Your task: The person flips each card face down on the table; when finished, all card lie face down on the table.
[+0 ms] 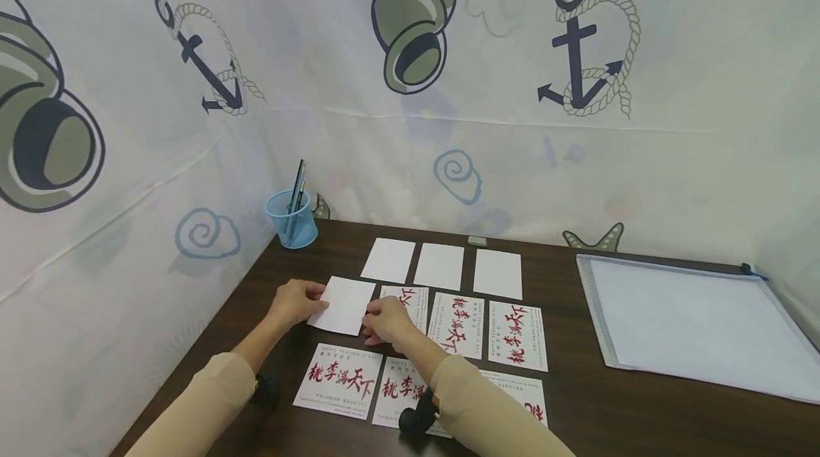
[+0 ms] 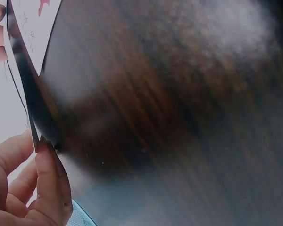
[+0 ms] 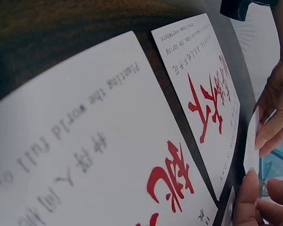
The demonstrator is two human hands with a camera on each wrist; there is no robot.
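A blank white card (image 1: 347, 304) is held level between both hands, just above the dark table at the left end of the middle row. My left hand (image 1: 296, 304) pinches its left edge, and the left wrist view shows thumb and fingertips meeting on that edge. At the opposite edge, my right hand (image 1: 392, 322) pinches the card between thumb and fingers. Beside the right hand lies a card with red characters (image 1: 410, 300), partly covered by it. Nearer the body sits another red-lettered card (image 1: 337, 380), and the right forearm hides part of that front row.
Blank cards (image 1: 438, 266) form the back row. More printed cards (image 1: 516, 336) lie to the right. A light-blue cup (image 1: 292, 218) with pens stands back left. A white board or folder (image 1: 698, 329) lies far right, and a small block (image 1: 477, 240) rests by the back edge.
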